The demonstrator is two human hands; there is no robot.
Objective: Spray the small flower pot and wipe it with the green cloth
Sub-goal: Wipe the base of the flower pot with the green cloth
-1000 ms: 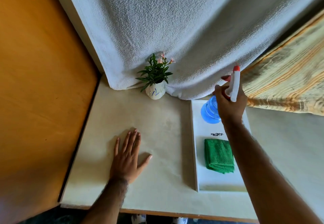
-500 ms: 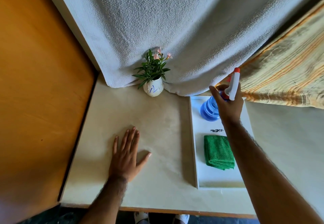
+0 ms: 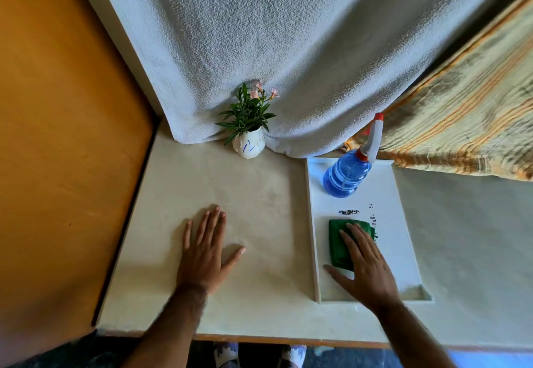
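The small white flower pot (image 3: 250,146) with green leaves and pink blooms stands at the back of the table against the grey drape. A blue spray bottle (image 3: 346,176) with a white and red nozzle stands upright at the far end of the white tray (image 3: 402,223), with no hand on it. The folded green cloth (image 3: 339,245) lies on the tray nearer me. My right hand (image 3: 364,266) rests flat on the cloth, fingers spread, covering its right part. My left hand (image 3: 206,249) lies flat on the table, fingers apart, well in front of the pot.
A grey textured drape (image 3: 288,50) hangs behind the table. A striped yellow cloth (image 3: 461,125) lies at the back right. An orange wall panel (image 3: 63,137) runs along the table's left edge. The table's front edge (image 3: 288,339) is close to me.
My right hand has let go of the spray bottle, which now stands on the tray, and has come back toward me onto the green cloth. My left hand has stayed put.
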